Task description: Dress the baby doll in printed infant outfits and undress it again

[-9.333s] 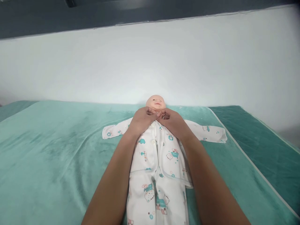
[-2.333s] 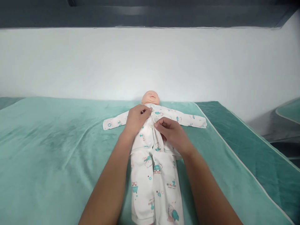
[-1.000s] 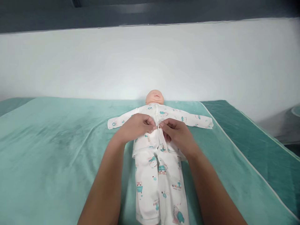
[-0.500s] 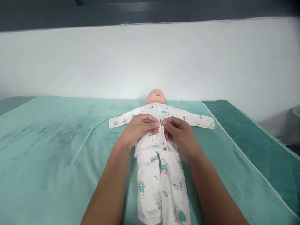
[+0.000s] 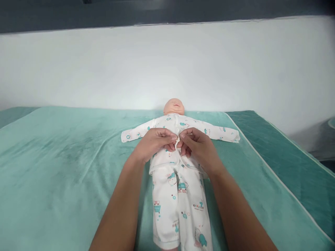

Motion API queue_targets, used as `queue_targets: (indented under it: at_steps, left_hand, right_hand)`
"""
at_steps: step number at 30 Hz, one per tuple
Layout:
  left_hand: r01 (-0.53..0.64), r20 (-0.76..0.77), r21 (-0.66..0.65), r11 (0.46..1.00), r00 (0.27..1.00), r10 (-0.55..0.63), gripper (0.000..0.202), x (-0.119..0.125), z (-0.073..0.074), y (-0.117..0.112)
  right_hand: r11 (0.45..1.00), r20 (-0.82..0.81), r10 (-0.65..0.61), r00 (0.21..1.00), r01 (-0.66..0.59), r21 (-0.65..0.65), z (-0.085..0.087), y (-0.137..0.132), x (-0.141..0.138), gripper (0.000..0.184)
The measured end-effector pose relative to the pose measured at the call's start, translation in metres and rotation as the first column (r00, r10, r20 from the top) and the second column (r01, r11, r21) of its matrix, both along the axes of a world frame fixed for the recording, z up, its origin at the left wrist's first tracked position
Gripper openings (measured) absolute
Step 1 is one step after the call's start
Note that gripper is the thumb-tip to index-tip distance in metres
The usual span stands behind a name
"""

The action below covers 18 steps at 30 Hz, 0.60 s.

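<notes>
A baby doll (image 5: pixel 174 105) lies on its back with its arms stretched out sideways. It wears a white printed top (image 5: pixel 163 158) and matching trousers (image 5: pixel 167 209). Over the chest, my left hand (image 5: pixel 158 141) pinches one front edge of the top between thumb and forefinger. My right hand (image 5: pixel 196 143) pinches the facing edge close beside it. The fingertips of both hands nearly meet at the front opening. Whether a button or snap sits between them is hidden by the fingers. Below my hands the two front edges hang slightly apart.
Under the doll spreads a light green plush cover (image 5: pixel 65 167) with pale piping along its right side. A darker green cloth (image 5: pixel 290 160) lies to the right. Behind the doll's head stands a white wall (image 5: pixel 167 66), with a dark band (image 5: pixel 167 14) above it.
The small gap between the top's edges at my fingertips has narrowed. My right fingertips have shifted slightly to the left, and the doll lies as before.
</notes>
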State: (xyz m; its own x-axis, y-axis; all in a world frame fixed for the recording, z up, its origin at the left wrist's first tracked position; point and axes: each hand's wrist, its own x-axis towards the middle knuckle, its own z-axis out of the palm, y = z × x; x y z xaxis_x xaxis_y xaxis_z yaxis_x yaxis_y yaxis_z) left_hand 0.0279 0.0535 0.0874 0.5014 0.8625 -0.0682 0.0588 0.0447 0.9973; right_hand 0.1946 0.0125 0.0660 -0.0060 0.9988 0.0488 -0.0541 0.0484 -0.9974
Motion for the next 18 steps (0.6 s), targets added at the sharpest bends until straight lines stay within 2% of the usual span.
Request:
queue_targets:
  at_steps: [6,11,18]
  left_hand:
    - [0.004,-0.096,0.043,0.999,0.995,0.000,0.023,0.0013,0.0078,-0.0048]
    - [-0.003,-0.146,0.059,0.998,0.989,0.012,0.019,0.0019,0.0079,-0.0060]
    - [-0.005,-0.097,0.081,0.997,0.995,0.013,0.018,0.0022,0.0054,-0.0053]
  right_hand:
    - [1.000,0.034,-0.017,0.999,0.017,-0.016,0.0005,-0.0005,-0.0015,0.023]
    - [1.000,0.050,-0.012,0.999,0.013,-0.026,0.0005,-0.0011,-0.0023,0.019]
    - [0.999,0.027,-0.006,1.000,0.007,-0.035,-0.0003,0.0001,-0.0006,0.025]
